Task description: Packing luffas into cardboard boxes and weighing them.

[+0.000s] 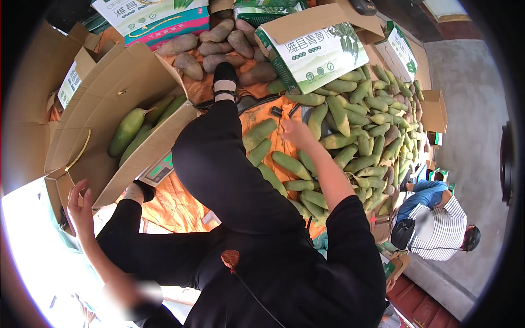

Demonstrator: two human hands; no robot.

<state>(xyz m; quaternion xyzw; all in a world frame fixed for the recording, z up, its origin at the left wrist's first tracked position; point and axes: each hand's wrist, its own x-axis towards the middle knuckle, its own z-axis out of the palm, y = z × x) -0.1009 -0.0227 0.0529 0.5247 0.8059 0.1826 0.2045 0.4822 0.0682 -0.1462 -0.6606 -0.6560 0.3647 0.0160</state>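
My left hand (81,210) is at the lower left, its fingers apart and bent, beside the edge of an open cardboard box (115,71). Several green radishes (129,131) lie inside that box. My right hand (297,133) reaches over the orange sheet (221,130), at the near left edge of a large pile of green radishes (363,117). Small dark objects (276,111) lie just beyond its fingertips. Its fingers are too small and blurred to show whether they hold anything.
A white and green printed carton (322,54) stands at the back, with brownish radishes (188,65) left of it. A scale with a green display (161,168) sits beside the open box. Another person in a striped shirt (440,227) sits at the right.
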